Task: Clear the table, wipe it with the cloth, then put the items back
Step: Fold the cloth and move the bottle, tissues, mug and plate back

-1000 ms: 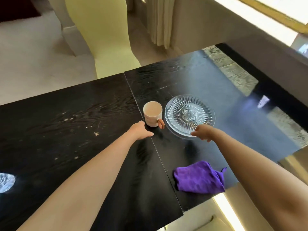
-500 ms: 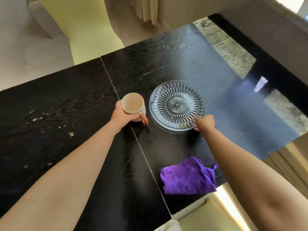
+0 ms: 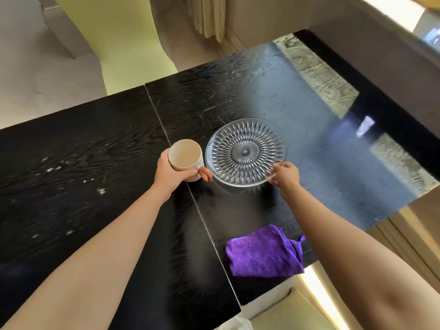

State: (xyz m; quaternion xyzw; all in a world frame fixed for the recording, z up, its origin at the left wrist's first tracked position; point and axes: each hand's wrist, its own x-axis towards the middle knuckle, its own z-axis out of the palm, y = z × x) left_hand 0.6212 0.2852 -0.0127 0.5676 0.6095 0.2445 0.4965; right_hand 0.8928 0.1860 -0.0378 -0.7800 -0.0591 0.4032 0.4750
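A cream mug [image 3: 185,153] with an orange handle stands near the seam of the black table [image 3: 71,151]. My left hand [image 3: 170,173] is wrapped around its near side. Right beside it is a clear cut-glass plate [image 3: 246,151]. My right hand [image 3: 284,175] pinches the plate's near right rim, and that edge looks slightly raised off the table. A crumpled purple cloth [image 3: 264,253] lies at the near edge of the table, between my two forearms, untouched.
A pale yellow-green chair [image 3: 128,44] stands at the far side of the table. Crumbs and light specks [image 3: 101,191] dot the left half. The table's right edge runs along a low wall [image 3: 381,55]; a curtain [image 3: 209,17] hangs behind.
My left hand went from beside the mug to gripping it. My right hand closed on the plate's rim and its near edge lifted a little. The camera view shifted.
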